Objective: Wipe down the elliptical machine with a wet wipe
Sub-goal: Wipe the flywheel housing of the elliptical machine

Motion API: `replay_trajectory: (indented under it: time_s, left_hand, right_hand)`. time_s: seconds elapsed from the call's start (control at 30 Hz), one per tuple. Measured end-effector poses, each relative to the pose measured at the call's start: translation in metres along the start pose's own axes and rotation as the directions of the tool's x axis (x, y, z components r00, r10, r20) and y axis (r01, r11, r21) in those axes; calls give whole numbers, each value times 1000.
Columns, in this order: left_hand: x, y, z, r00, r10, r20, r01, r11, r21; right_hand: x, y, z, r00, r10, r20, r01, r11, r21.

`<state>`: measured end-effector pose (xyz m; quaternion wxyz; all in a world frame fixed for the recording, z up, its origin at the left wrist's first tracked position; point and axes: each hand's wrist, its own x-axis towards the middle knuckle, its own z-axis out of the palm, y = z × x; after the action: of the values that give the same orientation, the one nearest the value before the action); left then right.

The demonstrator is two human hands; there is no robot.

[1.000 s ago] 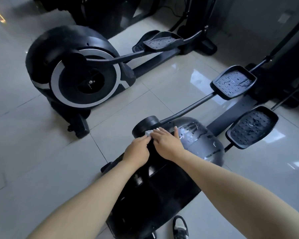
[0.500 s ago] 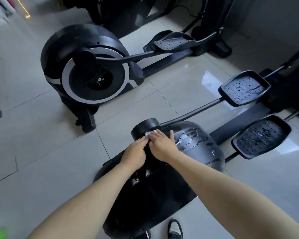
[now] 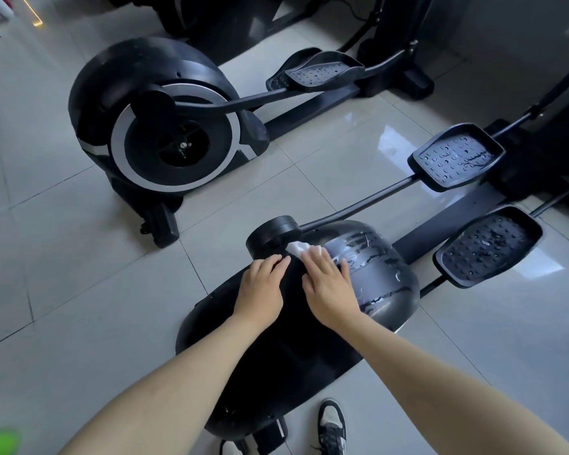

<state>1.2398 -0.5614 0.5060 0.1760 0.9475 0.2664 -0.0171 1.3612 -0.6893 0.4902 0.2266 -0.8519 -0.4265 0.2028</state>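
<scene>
Pressing wet wipe [image 3: 298, 248] onto elliptical housing [image 3: 385, 274], right hand [image 3: 329, 287] flat; left hand [image 3: 262, 290] rests relaxed beside

Location: gym or fitness room. I stand over one elliptical machine [image 3: 386, 280]; second elliptical [image 3: 151, 103] alongside; further black exercise frames [image 3: 217, 27] behind; glossy floor tiles [image 3: 79, 290].
</scene>
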Motion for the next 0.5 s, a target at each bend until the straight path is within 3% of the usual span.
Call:
replay_trajectory:
  time_s: [0.13,0.27,0.33,0.5]
  left_hand:
    - [-1,12,-7,996,-56,68,54,998,24]
    - [-6,16,-11,989,-90,119,93,995,-24]
    - [-5,17,-12,986,-92,137,98,995,-35]
    - [-5,13,-16,981,-67,183,82,994,-73]
  right_hand:
    - [-8,14,-8,999,-19,39,21,999,-46]
    - [3,12,-21,971,226,-72,-222,973,59]
    - [3,1,-19,960,270,-74,-263,960,94]
    - [-23,-20,-3,1000,-2,15,2,1000,-10]
